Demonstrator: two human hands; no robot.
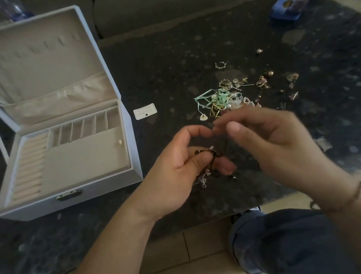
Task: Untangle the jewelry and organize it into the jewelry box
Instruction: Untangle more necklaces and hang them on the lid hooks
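Dark beaded cord (213,155) is lying tangled across the left hand (179,170), whose curled fingers are gripping it, while the right hand (272,140) is pinching its strand just beside the left thumb tip.

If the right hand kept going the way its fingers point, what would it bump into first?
Probably the left hand. The right hand points its fingers leftward at the left's fingertips, almost touching, both working the dark beaded strand. Depth is hard to judge.
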